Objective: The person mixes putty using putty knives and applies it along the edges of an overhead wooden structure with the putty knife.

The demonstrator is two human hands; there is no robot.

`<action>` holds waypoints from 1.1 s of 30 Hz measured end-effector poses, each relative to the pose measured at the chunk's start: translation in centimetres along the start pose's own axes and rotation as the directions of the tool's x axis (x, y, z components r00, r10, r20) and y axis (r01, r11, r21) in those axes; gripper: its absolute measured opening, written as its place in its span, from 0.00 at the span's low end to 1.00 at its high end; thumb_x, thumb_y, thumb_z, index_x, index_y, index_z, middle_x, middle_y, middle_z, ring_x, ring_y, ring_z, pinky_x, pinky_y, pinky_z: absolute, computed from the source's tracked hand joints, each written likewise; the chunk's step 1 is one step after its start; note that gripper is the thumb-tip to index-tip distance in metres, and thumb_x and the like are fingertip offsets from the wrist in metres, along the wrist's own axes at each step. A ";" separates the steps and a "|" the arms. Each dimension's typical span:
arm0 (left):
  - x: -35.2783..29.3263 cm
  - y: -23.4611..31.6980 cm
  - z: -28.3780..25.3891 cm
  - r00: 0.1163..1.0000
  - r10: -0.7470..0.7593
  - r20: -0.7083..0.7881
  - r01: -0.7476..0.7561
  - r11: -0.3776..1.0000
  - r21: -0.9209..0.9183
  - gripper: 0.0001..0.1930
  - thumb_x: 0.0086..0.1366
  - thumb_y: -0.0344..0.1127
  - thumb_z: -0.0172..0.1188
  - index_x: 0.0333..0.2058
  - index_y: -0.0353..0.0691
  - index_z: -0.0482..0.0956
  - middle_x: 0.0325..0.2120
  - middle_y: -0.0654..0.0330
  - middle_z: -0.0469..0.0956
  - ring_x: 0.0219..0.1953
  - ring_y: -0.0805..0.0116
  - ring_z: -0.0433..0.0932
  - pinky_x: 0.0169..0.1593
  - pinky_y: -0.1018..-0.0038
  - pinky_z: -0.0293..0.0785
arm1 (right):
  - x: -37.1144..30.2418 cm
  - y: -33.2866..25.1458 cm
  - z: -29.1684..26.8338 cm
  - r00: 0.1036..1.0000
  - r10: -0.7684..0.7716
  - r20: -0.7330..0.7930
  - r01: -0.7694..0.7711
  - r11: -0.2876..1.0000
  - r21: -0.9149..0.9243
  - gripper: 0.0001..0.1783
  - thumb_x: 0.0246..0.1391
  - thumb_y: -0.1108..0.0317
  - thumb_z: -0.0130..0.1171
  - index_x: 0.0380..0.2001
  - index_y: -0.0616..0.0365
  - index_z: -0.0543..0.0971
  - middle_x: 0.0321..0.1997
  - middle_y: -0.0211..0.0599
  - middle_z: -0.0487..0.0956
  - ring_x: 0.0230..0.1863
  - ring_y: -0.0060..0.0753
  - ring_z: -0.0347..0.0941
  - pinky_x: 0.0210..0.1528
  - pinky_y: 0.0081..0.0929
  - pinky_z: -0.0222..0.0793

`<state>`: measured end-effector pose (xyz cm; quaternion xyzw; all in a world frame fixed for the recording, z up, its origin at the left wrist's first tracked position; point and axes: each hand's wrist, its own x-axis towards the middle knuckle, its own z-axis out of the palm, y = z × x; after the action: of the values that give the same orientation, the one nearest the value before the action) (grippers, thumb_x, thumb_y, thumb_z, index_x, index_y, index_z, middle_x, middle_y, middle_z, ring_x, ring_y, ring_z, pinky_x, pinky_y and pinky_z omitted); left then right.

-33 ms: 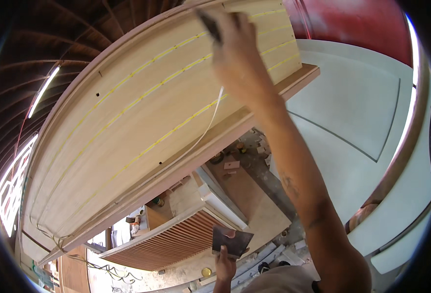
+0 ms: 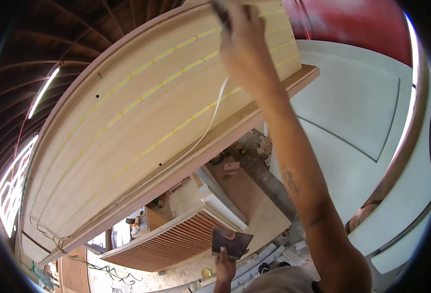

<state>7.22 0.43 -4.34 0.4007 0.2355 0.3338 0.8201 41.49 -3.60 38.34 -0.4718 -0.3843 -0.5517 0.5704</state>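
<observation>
My right hand [image 2: 247,53] is raised at the top, fingers closed round a dark flat tool [image 2: 221,15] that looks like a putty knife. It is blurred, and its tip runs to the picture's upper edge. Behind this hand stands a pale wooden panel [image 2: 127,127] with several yellow-lit strips [image 2: 180,126] along it; whether the tool touches the panel I cannot tell. Low in the middle, my left hand [image 2: 224,267] grips a dark rectangular putty plate [image 2: 237,245], thumb on its face. A small pinkish dab of putty [image 2: 231,235] lies on the plate.
A white cable [image 2: 209,128] hangs from near my right hand along the panel's lower ledge [image 2: 200,146]. Below stands a slatted wooden counter [image 2: 161,244]. White panels [image 2: 342,97] rise at the right. Loose wires [image 2: 113,271] dangle lower left; scraps litter the floor.
My right hand has shifted a little to the right and slightly up across the panel with the tool. The left hand and its plate have stayed in place.
</observation>
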 end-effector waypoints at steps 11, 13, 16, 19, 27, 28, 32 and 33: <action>0.4 2.6 4.5 0.998 -0.032 0.056 0.035 0.997 -0.065 0.27 0.71 0.51 0.47 0.62 0.44 0.61 0.55 0.54 0.71 0.56 0.53 0.74 0.52 0.45 0.76 | -2.3 -1.0 1.8 0.989 0.093 0.112 -0.100 0.994 0.052 0.32 0.47 0.81 0.51 0.59 0.55 0.65 0.53 0.59 0.62 0.50 0.63 0.61 0.52 0.56 0.62; 0.7 3.4 4.4 0.996 -0.014 0.089 0.021 0.997 -0.074 0.27 0.70 0.55 0.47 0.60 0.45 0.64 0.53 0.55 0.73 0.55 0.55 0.74 0.51 0.48 0.77 | -4.7 -3.6 -0.9 0.971 0.093 0.222 -0.141 0.967 0.213 0.30 0.49 0.78 0.52 0.59 0.54 0.66 0.53 0.57 0.63 0.51 0.61 0.62 0.53 0.54 0.63; 1.5 5.3 4.4 0.996 0.068 0.055 -0.059 0.987 -0.149 0.23 0.69 0.58 0.48 0.52 0.48 0.70 0.42 0.61 0.76 0.46 0.62 0.78 0.49 0.59 0.77 | -8.8 -7.5 -6.8 0.807 -0.031 0.589 -0.312 0.825 0.471 0.25 0.52 0.73 0.57 0.55 0.55 0.71 0.51 0.54 0.66 0.52 0.55 0.63 0.54 0.44 0.64; 1.4 7.3 7.4 0.936 0.166 0.310 -0.027 0.913 -0.406 0.25 0.68 0.57 0.50 0.53 0.45 0.69 0.41 0.60 0.74 0.45 0.65 0.77 0.51 0.64 0.76 | -12.8 -9.5 -11.3 0.616 -0.530 0.582 -0.329 0.498 0.802 0.26 0.55 0.71 0.58 0.58 0.55 0.73 0.57 0.51 0.65 0.59 0.50 0.66 0.54 0.43 0.69; -2.1 15.4 12.7 0.403 0.462 0.790 0.106 0.834 -0.542 0.29 0.69 0.43 0.53 0.66 0.49 0.60 0.54 0.49 0.74 0.41 0.56 0.81 0.49 0.60 0.80 | -11.8 -6.0 -11.3 0.555 -0.386 0.737 0.296 0.919 0.259 0.26 0.53 0.69 0.56 0.58 0.49 0.72 0.51 0.40 0.70 0.53 0.48 0.68 0.54 0.40 0.69; -3.0 15.5 10.0 0.608 0.438 0.662 -0.076 0.862 -0.501 0.22 0.71 0.40 0.50 0.62 0.43 0.66 0.48 0.54 0.78 0.37 0.63 0.81 0.42 0.69 0.82 | -9.3 -4.0 -10.0 0.629 -0.320 0.708 0.210 0.947 0.242 0.27 0.52 0.69 0.55 0.59 0.49 0.71 0.53 0.41 0.70 0.51 0.49 0.68 0.52 0.41 0.68; -0.4 11.4 8.5 0.985 0.172 0.022 -0.158 0.941 -0.299 0.27 0.69 0.57 0.51 0.52 0.38 0.68 0.34 0.59 0.76 0.34 0.66 0.79 0.37 0.71 0.78 | 2.6 4.9 -7.3 0.993 -0.063 0.097 0.094 0.927 -0.362 0.23 0.49 0.78 0.52 0.51 0.62 0.70 0.51 0.53 0.69 0.52 0.58 0.65 0.52 0.52 0.63; -0.6 11.8 11.7 0.982 0.187 0.000 -0.184 0.965 -0.187 0.26 0.68 0.55 0.52 0.52 0.37 0.68 0.37 0.57 0.76 0.36 0.65 0.78 0.40 0.69 0.77 | 3.9 6.9 -6.3 0.996 -0.025 0.085 0.055 0.925 -0.377 0.25 0.50 0.79 0.49 0.54 0.60 0.67 0.52 0.55 0.67 0.53 0.59 0.63 0.52 0.55 0.62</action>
<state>10.21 -0.44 11.98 0.3453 0.1575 0.4261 0.8212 48.22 -11.10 39.59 -0.5865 -0.3024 -0.6079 0.4416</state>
